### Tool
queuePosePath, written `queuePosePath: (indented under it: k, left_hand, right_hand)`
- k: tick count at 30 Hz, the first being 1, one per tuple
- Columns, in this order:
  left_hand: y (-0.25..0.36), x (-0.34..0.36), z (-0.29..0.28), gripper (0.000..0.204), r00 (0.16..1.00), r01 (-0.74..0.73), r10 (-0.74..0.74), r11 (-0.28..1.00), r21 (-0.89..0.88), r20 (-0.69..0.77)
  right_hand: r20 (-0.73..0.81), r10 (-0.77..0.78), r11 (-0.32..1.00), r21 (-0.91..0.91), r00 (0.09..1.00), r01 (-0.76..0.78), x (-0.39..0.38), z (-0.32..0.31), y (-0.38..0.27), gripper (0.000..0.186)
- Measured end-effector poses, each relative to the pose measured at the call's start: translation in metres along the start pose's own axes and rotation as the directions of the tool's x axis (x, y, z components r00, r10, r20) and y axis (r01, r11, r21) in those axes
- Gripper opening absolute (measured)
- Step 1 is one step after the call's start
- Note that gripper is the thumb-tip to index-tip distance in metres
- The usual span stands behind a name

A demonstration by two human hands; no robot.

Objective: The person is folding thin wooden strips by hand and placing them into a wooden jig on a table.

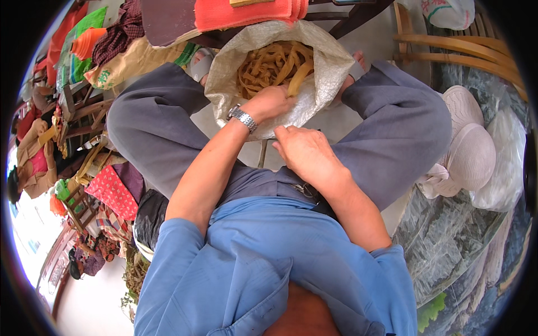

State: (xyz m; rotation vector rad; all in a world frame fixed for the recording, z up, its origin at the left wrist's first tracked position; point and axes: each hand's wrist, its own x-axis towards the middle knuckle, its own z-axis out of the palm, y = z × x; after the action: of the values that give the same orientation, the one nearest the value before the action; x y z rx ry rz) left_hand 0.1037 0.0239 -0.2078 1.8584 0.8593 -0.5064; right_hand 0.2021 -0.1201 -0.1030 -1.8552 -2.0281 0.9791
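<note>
Between my knees stands a white woven sack (pixel 222 75) with its mouth spread wide. Long, flat yellow-brown strips (pixel 269 64) lie tangled inside it; their material I cannot make out. My left hand (pixel 271 104), with a metal-band watch (pixel 242 117) at the wrist, reaches over the near side into the mouth. Its fingers are closed at the lower end of one broad strip (pixel 301 77). My right hand (pixel 307 150) is at the sack's near rim, fingers curled and pinching the edge, with part of the grip hidden.
A dark table (pixel 168 21) with a red cloth (pixel 246 15) borders the sack's far side. To the right are pale mesh hats (pixel 472 157), clear plastic (pixel 500 171) and bent wooden chair slats (pixel 465 46). Leftward lie a printed sack (pixel 126 64), a red patterned cloth (pixel 115 190) and other people (pixel 36 159).
</note>
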Motion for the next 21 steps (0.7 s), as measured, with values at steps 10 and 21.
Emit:
queuePosePath:
  k: [10,21]
  left_hand:
    - [0.037,-0.129,-0.059,0.027,0.930,-0.137,0.026,0.950,-0.281,-0.366]
    - [0.140,-0.266,-0.079,0.029,0.370,-0.752,0.282,0.650,-0.107,-0.885]
  right_hand:
    - [-0.034,-0.014,0.997,0.076,0.999,0.016,-0.012,-0.005,0.005,0.019]
    - [-0.550,-0.496,0.370,0.566,0.671,0.737,-0.102,-0.101,-0.087,0.024]
